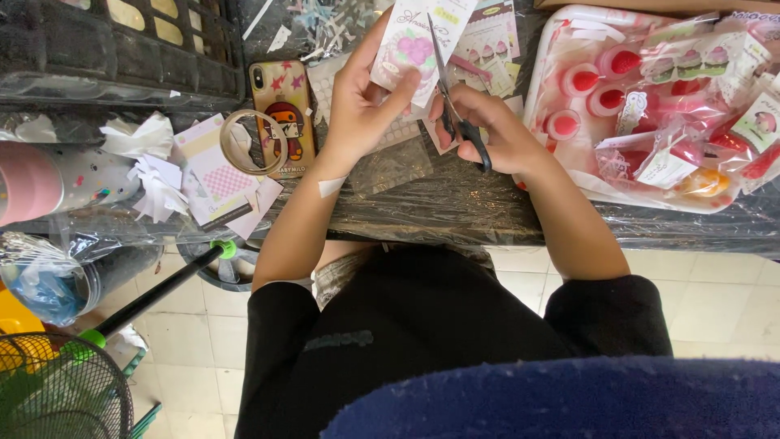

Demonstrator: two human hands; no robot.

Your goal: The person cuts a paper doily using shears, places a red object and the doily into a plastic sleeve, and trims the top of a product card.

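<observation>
A black table draped in clear plastic sheet (455,203) runs across the upper half of the view, and at two o'clock on it sits a white rectangular plastic tray (546,65) heaped with clear cellophane packets (666,154) of pink and red trinkets, small round red-and-white pieces and white oblong labels. At ten o'clock a black slotted plastic crate (122,49) fills the corner, with a pink cylindrical container (32,183) at nine o'clock and white paper scraps (154,175) beside it. Nearer the centre, at eleven o'clock, lies a phone in an orange cartoon-printed case (284,114), and a clear tape roll (252,142) overlaps its left edge. At twelve o'clock the left hand (361,102) pinches a white printed paper card with a pink flower motif (410,49), thumb over its lower front, its long axis running from six up towards one o'clock. The right hand (496,134) is closed through the handles of black-handled scissors (455,97), whose blades point to eleven o'clock and meet the card's right edge. So the card lies just left of and above the right hand, already in the left hand's grasp, with the two hands close together but not touching. Behind the card lie more pink-and-white printed sheets (491,45).
</observation>
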